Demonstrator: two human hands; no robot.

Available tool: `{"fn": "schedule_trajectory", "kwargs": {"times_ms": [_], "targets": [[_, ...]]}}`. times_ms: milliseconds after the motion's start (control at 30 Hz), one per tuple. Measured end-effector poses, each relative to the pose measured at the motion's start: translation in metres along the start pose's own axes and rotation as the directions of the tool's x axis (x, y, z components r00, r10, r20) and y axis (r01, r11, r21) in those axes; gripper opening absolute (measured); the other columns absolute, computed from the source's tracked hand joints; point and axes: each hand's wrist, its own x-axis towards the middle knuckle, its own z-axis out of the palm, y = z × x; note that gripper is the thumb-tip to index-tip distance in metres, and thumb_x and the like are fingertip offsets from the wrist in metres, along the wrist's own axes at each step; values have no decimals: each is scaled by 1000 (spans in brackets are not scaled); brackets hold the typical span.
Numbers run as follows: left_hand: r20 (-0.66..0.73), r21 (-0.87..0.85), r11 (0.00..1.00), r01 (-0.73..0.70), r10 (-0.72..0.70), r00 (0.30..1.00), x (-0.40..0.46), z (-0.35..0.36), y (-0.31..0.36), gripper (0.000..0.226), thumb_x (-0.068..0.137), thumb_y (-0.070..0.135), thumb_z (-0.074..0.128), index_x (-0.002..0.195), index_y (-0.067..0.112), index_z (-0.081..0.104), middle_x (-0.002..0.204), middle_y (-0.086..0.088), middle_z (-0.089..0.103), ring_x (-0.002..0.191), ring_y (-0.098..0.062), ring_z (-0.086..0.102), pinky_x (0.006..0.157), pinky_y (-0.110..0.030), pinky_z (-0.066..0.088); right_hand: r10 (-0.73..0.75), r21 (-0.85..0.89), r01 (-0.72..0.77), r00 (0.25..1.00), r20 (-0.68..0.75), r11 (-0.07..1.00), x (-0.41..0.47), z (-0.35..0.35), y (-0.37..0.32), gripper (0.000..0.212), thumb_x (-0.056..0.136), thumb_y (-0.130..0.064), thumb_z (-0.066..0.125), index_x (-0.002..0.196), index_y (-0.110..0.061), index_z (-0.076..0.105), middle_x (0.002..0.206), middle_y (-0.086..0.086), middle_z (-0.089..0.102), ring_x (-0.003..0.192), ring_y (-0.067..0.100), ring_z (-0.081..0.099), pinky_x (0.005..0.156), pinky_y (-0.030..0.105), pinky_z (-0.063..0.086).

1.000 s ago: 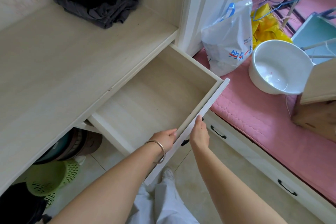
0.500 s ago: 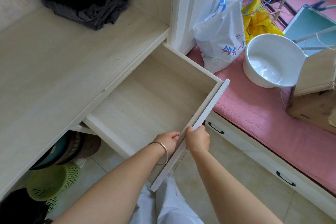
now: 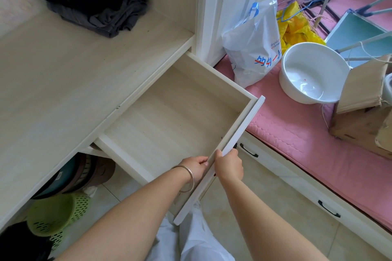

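Observation:
A pale wooden drawer (image 3: 169, 116) stands pulled out from under the desk top (image 3: 63, 82), and nothing lies inside it. Its white front panel (image 3: 244, 125) runs diagonally toward me. My left hand (image 3: 196, 168), with a silver bangle on the wrist, grips the panel's top edge from the inner side. My right hand (image 3: 229, 164) grips the same edge from the outer side, right beside the left.
Folded dark clothes (image 3: 95, 4) lie at the back of the desk top. A pink mattress (image 3: 318, 154) to the right carries a white plastic bag (image 3: 254, 42), a white basin (image 3: 311, 72) and a cardboard box (image 3: 364, 112). A green basket (image 3: 57, 214) sits under the desk.
The drawer has slid further out toward me. My right hand shifted from resting on the panel's outer face to gripping its top edge beside the left hand.

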Motion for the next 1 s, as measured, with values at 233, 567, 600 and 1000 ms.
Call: {"fn": "schedule_trajectory", "kwargs": {"times_ms": [233,567,600,1000], "targets": [[-136,-114,993,-31,15,991,-21,-30,3,32,96,30,46,122,20,60,121,-5,64,115,-20,57,96,-26,43,-419,-429,332,900,-124,840,-20,-17,-17,69,88,-30,50,148,-20,20,151,7,22,137,26,24,108,33,29],[-642,-227,957,-180,-8,767,-127,-92,-65,30,95,19,48,120,22,62,123,4,65,112,-14,60,99,-22,43,-776,-281,839,540,326,465,-129,48,-94,39,94,-19,45,133,-15,44,132,3,53,123,22,42,99,27,32],[-684,-241,953,-181,-34,729,-142,-98,-78,29,94,20,48,120,22,61,122,5,65,112,-14,60,98,-22,43,-791,-259,865,500,352,431,-144,57,-99,39,94,-20,46,133,-15,45,131,3,53,122,22,43,99,27,33],[-846,-493,857,-152,-431,315,-320,-92,-286,36,87,29,57,123,25,54,115,4,65,103,-18,63,95,-35,48,-835,-74,996,75,545,42,-357,185,-84,42,96,-26,45,136,-17,39,131,1,50,125,19,41,95,30,38]]}}
